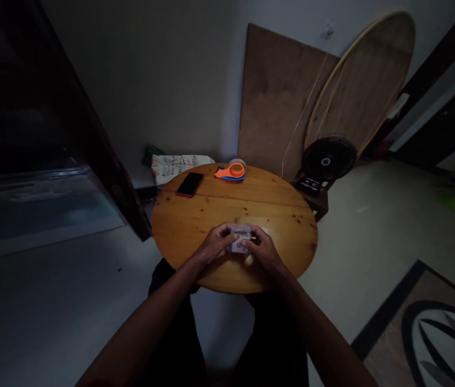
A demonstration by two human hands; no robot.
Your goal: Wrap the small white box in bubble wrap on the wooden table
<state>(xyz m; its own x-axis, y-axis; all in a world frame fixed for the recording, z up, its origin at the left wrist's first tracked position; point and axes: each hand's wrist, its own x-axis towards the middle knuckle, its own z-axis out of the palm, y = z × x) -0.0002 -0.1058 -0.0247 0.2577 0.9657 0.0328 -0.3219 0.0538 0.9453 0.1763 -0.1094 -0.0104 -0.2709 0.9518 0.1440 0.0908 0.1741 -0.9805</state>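
Near the front of a round wooden table (195, 220), a small pale box-like packet (240, 245) with pinkish and purple markings sits between my two hands. My left hand (218, 242) grips its left side, with the thumb on the face toward me. My right hand (262, 246) holds the right side, its thumb also pressed to the front. The fingers behind the packet are partly hidden. Dim light leaves the print on it unreadable, and I cannot tell whether it touches the tabletop.
Toward the table's far edge lie a dark-screened phone (190, 184) and an orange and blue tape dispenser (232, 170). Beyond the right edge stands a black fan (329, 158). A brown board (277, 91) and a round wooden panel (366, 80) lean against the wall.
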